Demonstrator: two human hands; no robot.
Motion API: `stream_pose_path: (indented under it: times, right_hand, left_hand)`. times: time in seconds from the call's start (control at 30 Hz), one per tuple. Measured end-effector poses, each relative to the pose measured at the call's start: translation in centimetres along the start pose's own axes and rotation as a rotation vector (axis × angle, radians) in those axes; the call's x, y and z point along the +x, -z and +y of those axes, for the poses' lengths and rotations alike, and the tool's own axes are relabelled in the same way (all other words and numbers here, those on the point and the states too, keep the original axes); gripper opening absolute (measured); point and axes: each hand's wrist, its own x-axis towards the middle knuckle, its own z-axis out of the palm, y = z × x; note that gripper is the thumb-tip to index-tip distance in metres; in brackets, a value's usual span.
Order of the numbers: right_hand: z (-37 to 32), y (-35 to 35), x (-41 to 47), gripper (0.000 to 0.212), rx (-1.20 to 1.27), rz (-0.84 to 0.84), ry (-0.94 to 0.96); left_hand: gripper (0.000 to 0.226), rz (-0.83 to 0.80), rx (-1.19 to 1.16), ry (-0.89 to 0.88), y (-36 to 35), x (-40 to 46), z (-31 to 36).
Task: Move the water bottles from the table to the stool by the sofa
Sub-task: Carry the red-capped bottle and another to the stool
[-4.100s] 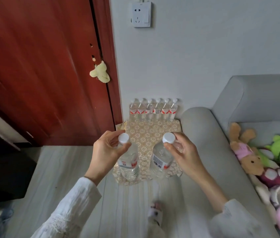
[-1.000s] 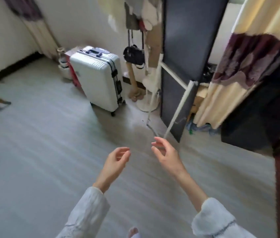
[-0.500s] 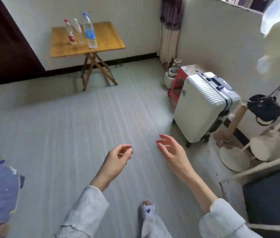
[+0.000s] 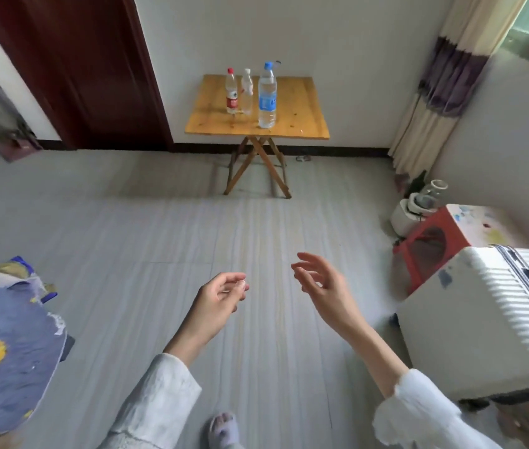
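A small wooden folding table stands against the far wall. On it stand three water bottles: a tall one with a blue cap and label, a small clear one and one with a red cap and label. My left hand and my right hand hang in front of me over the floor, far short of the table. Both hold nothing, fingers loosely curled. The stool and sofa are out of view.
A white suitcase stands close on the right, with a red stool and a white pot behind it. A curtain hangs at the right. A dark red door is at the left. Blue patterned cloth fills the near left.
The view has swung round from the stool by the sofa, past the suitcase, until the table is straight ahead. Both hands let go of the bottles they held at the stool.
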Motion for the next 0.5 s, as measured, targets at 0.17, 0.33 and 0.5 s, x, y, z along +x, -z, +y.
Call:
stream_pose_path:
  times: [0.17, 0.33, 0.5]
  right_hand:
    - [-0.9, -2.6, 11.4, 0.027, -0.017, -0.024, 0.011]
    - [-3.4, -5.1, 23.7, 0.030, -0.027, 0.026, 0.024]
    - [-5.4, -7.0, 33.9, 0.031, -0.032, 0.014, 0.019]
  left_hand:
    - [0.012, 0.002, -0.006, -0.016, 2.6, 11.2, 1.4]
    - [0.013, -0.003, -0.011, -0.045, 6.4, 23.5, 4.2]
    - [0.014, 0.002, -0.039, -0.064, 9.2, 34.4, 7.4]
